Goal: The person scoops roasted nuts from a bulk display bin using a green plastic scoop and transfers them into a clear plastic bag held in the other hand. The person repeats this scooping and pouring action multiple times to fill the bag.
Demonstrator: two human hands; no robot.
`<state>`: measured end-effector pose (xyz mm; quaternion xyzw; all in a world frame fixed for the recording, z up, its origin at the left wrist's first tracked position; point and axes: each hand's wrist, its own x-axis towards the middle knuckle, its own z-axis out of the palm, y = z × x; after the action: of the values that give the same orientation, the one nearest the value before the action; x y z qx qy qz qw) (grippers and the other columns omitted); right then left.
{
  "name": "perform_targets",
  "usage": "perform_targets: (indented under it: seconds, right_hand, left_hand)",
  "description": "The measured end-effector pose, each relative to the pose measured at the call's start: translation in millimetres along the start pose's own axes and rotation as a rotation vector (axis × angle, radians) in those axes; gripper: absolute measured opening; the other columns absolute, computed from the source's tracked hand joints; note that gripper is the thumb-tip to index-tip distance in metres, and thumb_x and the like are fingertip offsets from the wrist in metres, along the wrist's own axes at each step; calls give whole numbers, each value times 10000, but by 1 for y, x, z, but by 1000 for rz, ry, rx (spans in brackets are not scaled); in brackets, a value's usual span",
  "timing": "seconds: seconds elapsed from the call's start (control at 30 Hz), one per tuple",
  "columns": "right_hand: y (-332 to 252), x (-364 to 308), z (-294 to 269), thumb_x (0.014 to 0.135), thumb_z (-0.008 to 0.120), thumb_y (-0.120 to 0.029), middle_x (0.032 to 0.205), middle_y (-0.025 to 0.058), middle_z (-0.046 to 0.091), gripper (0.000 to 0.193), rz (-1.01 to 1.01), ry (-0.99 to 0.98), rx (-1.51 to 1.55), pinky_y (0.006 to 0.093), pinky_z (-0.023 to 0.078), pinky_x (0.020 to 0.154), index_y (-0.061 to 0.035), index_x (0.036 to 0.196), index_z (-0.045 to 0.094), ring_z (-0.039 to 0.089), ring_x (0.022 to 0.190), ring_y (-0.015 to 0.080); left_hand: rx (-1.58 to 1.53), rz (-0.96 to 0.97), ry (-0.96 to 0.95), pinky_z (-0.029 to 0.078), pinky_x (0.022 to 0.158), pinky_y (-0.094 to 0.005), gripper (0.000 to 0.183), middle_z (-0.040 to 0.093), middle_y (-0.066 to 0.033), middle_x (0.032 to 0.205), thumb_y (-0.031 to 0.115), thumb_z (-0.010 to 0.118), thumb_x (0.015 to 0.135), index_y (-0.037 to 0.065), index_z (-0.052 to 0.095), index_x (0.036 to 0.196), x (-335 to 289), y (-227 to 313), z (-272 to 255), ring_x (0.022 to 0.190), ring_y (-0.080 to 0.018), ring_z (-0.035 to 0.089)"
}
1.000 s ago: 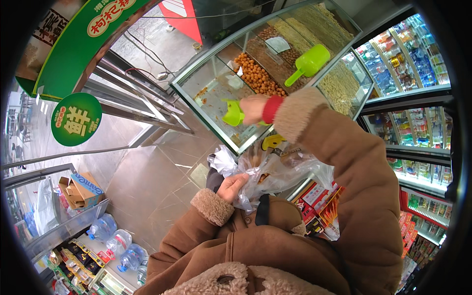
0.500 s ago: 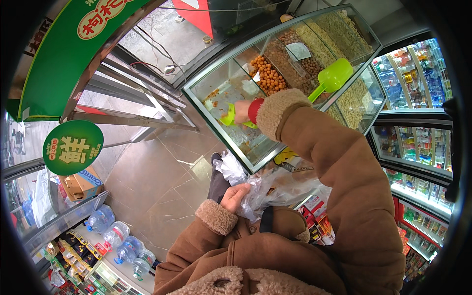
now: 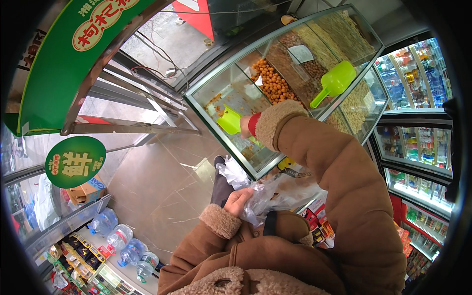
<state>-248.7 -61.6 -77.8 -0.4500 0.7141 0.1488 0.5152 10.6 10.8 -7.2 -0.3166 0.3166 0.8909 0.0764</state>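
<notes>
My right hand [image 3: 245,128], a red cuff at its wrist, reaches into the nearest left compartment of a glass-walled display case [image 3: 254,172]. It is closed on a bright green scoop [image 3: 229,119], its bowl turned to the left above the compartment's floor. Only crumbs and brownish bits show on that floor; the scoop's handle is mostly hidden by my hand. Lower down, outside the case, my left hand [image 3: 238,201] pinches a thin clear plastic bag [image 3: 263,199] that hangs crumpled along the front glass.
Orange-brown round snacks [image 3: 273,82] fill the adjoining compartment, with other dry snacks beyond. A second green scoop [image 3: 340,78] lies over the case's right side. Drink coolers [image 3: 413,142] stand at right. Large water bottles [image 3: 132,251] line the lower left, beside tiled floor [image 3: 162,182].
My right hand has shifted slightly downward, and the scoop has turned so more of its bowl shows. My left hand keeps its hold on the bag. The whole view has shifted slightly.
</notes>
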Motion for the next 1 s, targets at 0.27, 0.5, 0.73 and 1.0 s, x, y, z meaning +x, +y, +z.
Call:
perform_targets:
  seconds: [0.27,0.5,0.73,1.0]
  right_hand:
    - [-13,46,2,862,619,-151,754,140,664,243,118,-128,527,339,543,489,33,1009,557,621,567,202]
    - [-5,46,3,884,578,-112,847,181,643,287,150,-156,861,357,593,562,75,1082,489,633,673,229]
    - [-10,34,-8,888,561,-91,801,138,613,249,197,-134,862,360,603,590,62,1075,500,624,687,224]
    - [0,56,-1,851,548,-37,869,203,618,249,244,-46,679,370,591,566,64,1077,523,645,718,255]
  left_hand:
    - [-37,-32,73,441,719,-243,317,623,-41,901,217,467,941,-60,586,1039,0,-8,-11,793,-108,565]
    - [61,-9,48,442,727,-243,311,620,-28,898,215,464,943,-55,588,1037,3,-17,-25,797,-101,564]
    - [-16,-20,59,388,687,-213,303,560,37,817,228,494,936,-47,601,998,2,-23,-28,753,-56,478]
    - [-10,-49,45,456,730,-252,342,633,-46,908,246,469,946,-59,582,1049,2,-22,-30,808,-111,579]
